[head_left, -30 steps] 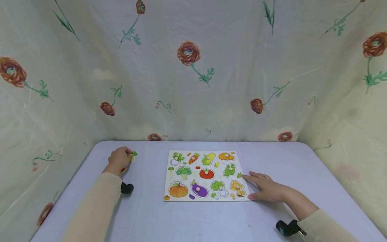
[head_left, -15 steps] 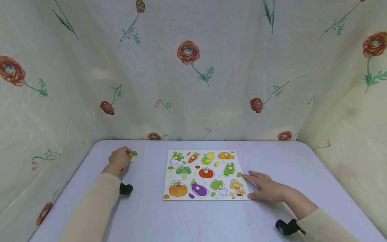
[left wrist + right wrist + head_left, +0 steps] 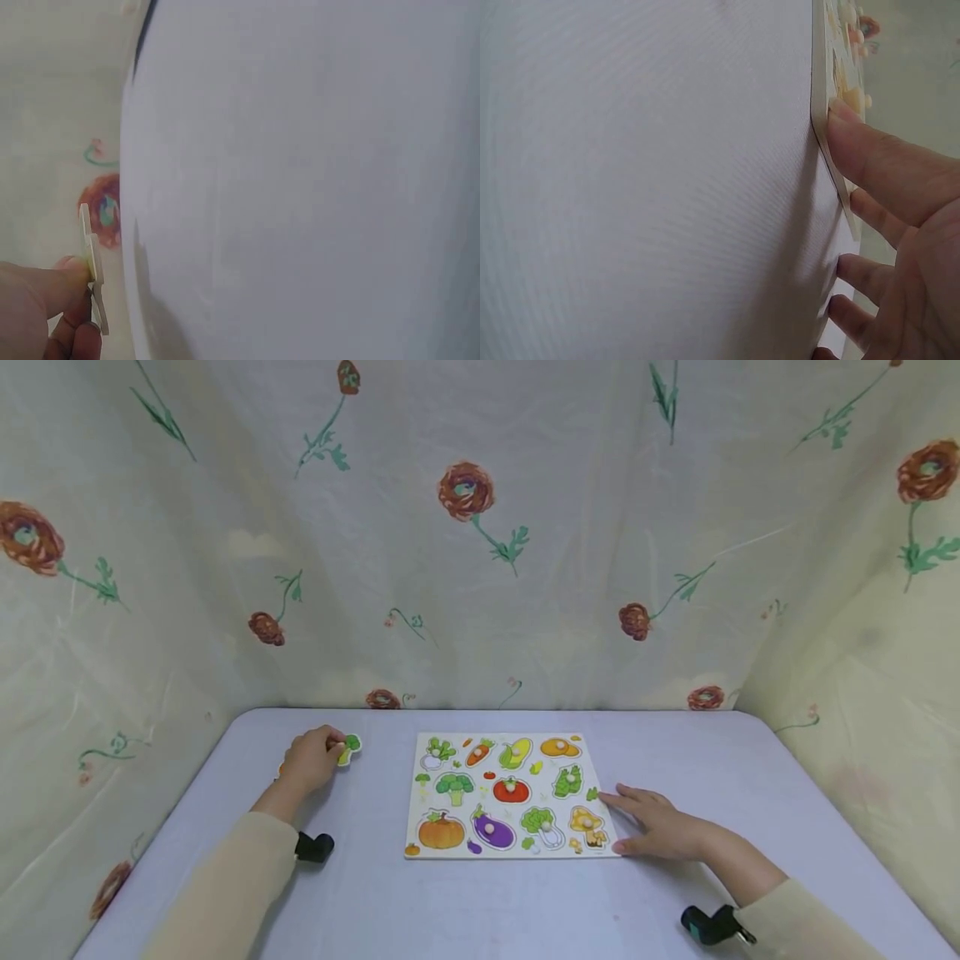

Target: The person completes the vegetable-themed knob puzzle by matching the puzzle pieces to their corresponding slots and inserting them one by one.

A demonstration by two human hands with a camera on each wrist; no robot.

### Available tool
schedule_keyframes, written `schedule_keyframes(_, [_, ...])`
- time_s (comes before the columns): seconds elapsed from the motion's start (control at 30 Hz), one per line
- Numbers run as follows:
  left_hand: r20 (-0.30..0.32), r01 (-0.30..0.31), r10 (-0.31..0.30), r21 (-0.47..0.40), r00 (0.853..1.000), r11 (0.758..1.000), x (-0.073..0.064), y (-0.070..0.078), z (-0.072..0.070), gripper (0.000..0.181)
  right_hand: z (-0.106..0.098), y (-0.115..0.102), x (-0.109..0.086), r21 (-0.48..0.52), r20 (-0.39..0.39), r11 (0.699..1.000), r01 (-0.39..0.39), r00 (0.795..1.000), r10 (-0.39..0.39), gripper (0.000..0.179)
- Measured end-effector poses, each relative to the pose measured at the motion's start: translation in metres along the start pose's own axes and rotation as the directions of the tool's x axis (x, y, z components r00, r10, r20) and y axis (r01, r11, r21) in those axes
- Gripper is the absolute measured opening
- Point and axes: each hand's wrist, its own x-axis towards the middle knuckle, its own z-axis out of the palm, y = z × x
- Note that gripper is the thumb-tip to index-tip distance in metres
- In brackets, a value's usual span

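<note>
My left hand (image 3: 309,760) is at the far left of the table, pinching a thin puzzle piece (image 3: 349,749) with a green top and a yellow-green lower part. In the left wrist view the piece (image 3: 94,262) shows edge-on between thumb and fingers, and its printed face is turned away. A bit of yellow (image 3: 281,768) peeks out behind the left hand; what it belongs to is hidden. The vegetable puzzle board (image 3: 480,850) lies flat in the middle. On its right edge rests my right hand (image 3: 663,827), thumb (image 3: 855,142) on the near corner, fingers extended.
Several knobbed vegetable pieces, such as the eggplant (image 3: 493,832) and tomato (image 3: 512,791), sit in the board. A white cloth covers the table (image 3: 360,902). Behind and beside it hangs a flowered curtain (image 3: 570,568). Black devices (image 3: 315,847) are worn at both wrists.
My left hand has shifted a little to the right, and the green-and-yellow piece has moved right with it. My right hand and the board have stayed in place.
</note>
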Motion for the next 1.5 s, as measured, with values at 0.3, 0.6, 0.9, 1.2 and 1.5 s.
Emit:
schedule_keyframes(0.3, [0.026,-0.054,0.054,-0.018,0.998,0.998,-0.019,0.027,0.012,0.018,0.003,0.001,0.000,0.023,0.004,1.000,-0.004,1.000,0.004,0.084])
schedule_keyframes(0.6, [0.063,-0.088,0.096,-0.110,0.993,0.990,-0.032,0.053,0.025,0.013,0.001,0.002,0.001,0.012,-0.009,1.000,0.015,1.000,-0.014,0.084])
schedule_keyframes(0.9, [0.100,-0.118,0.137,-0.174,0.986,0.978,-0.045,0.074,0.040,0.009,0.001,0.000,0.002,0.015,0.003,1.000,-0.004,1.000,0.003,0.085])
schedule_keyframes(1.2, [0.141,-0.117,0.147,-0.203,0.979,0.972,-0.047,0.091,0.055,0.007,0.001,0.002,0.004,-0.001,0.003,1.000,-0.012,1.000,0.012,0.086])
schedule_keyframes(1.5, [0.190,-0.085,0.131,-0.233,0.973,0.969,-0.044,0.104,0.067,0.006,0.002,0.002,0.004,0.004,0.000,1.000,-0.018,1.000,0.018,0.088])
